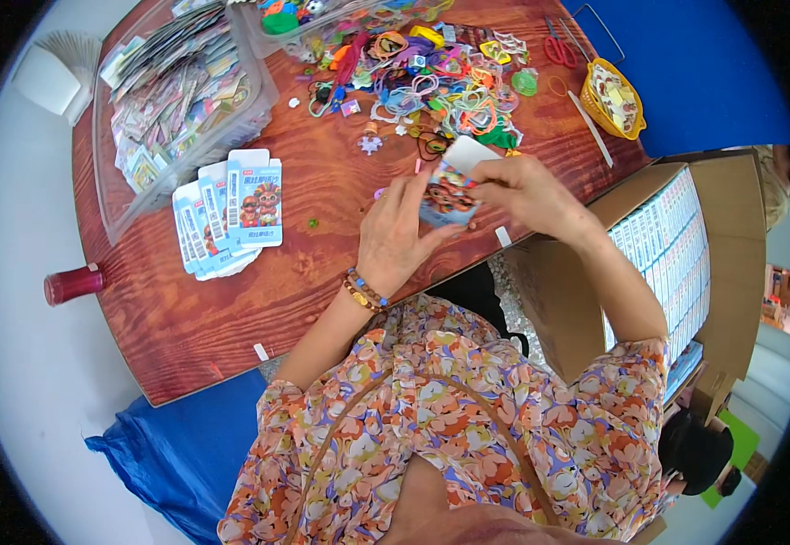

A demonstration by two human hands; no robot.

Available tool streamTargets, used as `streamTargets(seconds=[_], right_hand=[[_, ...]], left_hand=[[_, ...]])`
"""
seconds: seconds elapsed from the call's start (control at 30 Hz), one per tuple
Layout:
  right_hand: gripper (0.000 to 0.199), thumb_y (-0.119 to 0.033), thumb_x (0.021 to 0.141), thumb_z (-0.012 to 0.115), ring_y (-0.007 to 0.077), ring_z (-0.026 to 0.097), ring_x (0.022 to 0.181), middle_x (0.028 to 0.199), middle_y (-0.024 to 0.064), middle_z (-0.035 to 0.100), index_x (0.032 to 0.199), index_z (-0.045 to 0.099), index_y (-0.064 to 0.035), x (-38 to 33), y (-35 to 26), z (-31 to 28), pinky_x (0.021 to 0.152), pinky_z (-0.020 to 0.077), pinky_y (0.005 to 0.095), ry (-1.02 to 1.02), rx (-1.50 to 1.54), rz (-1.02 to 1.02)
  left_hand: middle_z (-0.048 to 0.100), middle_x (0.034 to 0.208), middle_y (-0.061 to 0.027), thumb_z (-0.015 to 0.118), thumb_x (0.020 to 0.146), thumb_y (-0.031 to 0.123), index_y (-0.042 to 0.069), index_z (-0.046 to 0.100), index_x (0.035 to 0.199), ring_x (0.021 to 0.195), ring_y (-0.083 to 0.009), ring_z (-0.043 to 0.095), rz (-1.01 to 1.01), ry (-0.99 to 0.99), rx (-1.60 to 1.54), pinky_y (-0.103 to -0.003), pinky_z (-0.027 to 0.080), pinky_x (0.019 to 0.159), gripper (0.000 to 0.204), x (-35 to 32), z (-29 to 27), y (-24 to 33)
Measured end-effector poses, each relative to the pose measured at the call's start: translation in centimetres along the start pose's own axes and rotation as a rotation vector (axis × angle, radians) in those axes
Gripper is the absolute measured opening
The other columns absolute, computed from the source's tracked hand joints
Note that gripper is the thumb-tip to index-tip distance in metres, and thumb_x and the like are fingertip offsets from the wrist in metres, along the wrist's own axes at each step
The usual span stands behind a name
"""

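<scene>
Between my hands, over the table's near edge, is a small light-blue cardboard box with cartoon figures and a raised white flap. My left hand grips its left side, fingers behind and thumb along the bottom. At the box's upper right, my right hand is closed with fingers bent against it; whether it pinches the flap or something inside is hidden. Several matching flat boxes lie fanned in an overlapping pile to the left. Just beyond my hands spreads a heap of colourful small trinkets.
A clear plastic bin full of cards stands far left on the wooden table. Red scissors and a yellow basket lie far right. An open carton packed with boxes stands at my right. A dark-red bottle is left.
</scene>
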State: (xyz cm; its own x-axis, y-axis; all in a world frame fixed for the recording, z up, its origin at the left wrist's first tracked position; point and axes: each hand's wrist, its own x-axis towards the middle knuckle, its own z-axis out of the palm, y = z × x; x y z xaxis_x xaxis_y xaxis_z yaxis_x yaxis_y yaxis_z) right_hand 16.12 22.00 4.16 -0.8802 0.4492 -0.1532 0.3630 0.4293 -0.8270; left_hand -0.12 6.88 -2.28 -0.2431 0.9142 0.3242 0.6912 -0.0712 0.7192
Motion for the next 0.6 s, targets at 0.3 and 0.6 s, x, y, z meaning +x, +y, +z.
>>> streamTargets(seconds=[0.3,0.6], right_hand=[[0.011,-0.002,0.089,0.061,0.0102,0.058,0.067,0.076,0.004,0.065,0.098,0.066,-0.0013,2.9,3.9,-3.6,0.058,0.0476,0.0283,-0.278,-0.221,0.011],[0.015,-0.008,0.091,0.062,0.0161,0.061,0.067,0.079,0.0069,0.067,0.103,0.068,0.0004,6.3,2.6,-1.4,0.06,0.0482,0.0318,-0.069,-0.261,-0.126]], left_hand=[[0.063,0.106,-0.0156,0.078,0.081,0.025,0.003,0.06,0.122,0.099,-0.0356,0.06,-0.182,0.136,0.123,-0.043,0.049,0.086,0.049,-5.1,-5.2,-3.2],[0.05,0.132,-0.0161,0.088,0.063,0.045,0.004,0.046,0.139,0.124,-0.0368,0.042,-0.453,0.291,0.871,-0.055,0.03,0.1,0.096,-5.1,-10.7,-9.2]])
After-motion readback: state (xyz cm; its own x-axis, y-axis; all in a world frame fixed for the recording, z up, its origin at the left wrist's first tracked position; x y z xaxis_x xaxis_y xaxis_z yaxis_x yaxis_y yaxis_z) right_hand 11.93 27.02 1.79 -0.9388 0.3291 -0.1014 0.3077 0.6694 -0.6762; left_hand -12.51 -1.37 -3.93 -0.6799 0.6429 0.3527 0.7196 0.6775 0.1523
